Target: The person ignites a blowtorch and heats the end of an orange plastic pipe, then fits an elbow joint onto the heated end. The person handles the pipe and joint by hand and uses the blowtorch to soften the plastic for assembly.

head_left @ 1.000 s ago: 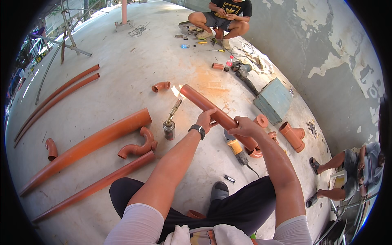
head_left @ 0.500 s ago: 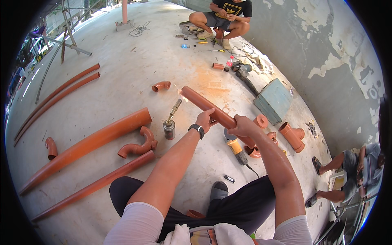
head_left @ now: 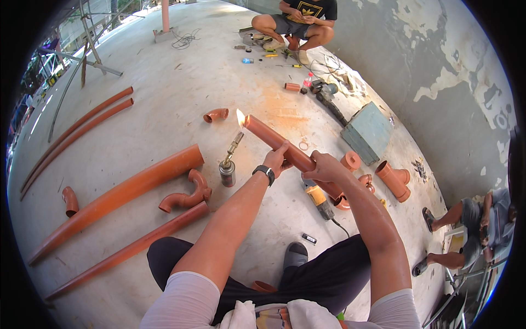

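Observation:
An orange-brown plastic pipe is held aslant in both my hands, its far end up and to the left. My left hand grips its middle from below and the left, with a watch on that wrist. Farther back along the pipe, my right hand is wrapped round it. A gas torch stands upright on the floor, left of my left hand. From its nozzle a yellow flame rises beside the pipe's far end. The fingers' undersides are partly hidden by the pipe.
Pipe lengths and a curved trap fitting lie at left. An elbow sits beyond the torch. At right are a corded power tool, a tee fitting and a green-grey case. One person squats ahead; another sits right.
The flame at the pipe's far end shows larger and yellower, on its left side. The pipe and both hands have barely shifted.

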`<state>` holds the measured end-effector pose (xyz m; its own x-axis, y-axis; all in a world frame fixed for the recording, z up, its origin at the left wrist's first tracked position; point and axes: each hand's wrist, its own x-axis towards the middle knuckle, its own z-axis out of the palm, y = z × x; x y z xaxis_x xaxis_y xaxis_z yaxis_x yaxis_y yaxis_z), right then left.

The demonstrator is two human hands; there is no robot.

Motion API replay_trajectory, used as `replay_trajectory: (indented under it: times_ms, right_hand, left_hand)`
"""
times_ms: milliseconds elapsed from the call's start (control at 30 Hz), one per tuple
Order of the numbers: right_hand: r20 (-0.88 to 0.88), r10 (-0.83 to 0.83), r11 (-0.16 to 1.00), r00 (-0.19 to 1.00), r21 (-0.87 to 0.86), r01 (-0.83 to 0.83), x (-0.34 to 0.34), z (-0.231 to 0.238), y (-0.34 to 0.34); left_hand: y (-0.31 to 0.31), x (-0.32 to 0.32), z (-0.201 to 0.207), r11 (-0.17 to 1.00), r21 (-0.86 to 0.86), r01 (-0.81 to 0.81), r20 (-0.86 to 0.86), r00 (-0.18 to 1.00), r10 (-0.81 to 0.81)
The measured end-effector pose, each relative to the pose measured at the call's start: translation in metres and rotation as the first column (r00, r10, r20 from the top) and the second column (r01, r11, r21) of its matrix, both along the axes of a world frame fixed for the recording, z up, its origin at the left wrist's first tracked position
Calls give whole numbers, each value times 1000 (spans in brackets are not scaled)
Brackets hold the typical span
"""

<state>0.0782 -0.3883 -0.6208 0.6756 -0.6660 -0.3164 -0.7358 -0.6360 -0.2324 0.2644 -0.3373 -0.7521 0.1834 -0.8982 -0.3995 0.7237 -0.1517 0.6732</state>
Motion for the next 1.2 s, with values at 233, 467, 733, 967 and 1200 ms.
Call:
replay_trajectory:
  times_ms: [233,467,733,967,1200]
  right_hand:
    - [-60,-19,999,998,43,22,-5,-7,-12]
    - [-57,25,991,998,-133,-32,6,-5,-3]
    - [-77,10,997,997,-78,-16,5,-6,-5]
    - [-17,-40,996,999,-83,39,3,-5,-1]
    - [13,-67,998,998,-12,67,8,-8,-2]
  left_hand:
    - [-4,-5,4,996,-34,-78,-112,991,74]
    - [-3,0,12,998,-8,-59,-86,995,59]
    - [-7,1,6,995,-47,-93,-67,994,90]
    - [-1,-7,21,993,33,-112,-11,994,112]
    - [0,-1,18,996,16,-86,1,996,86]
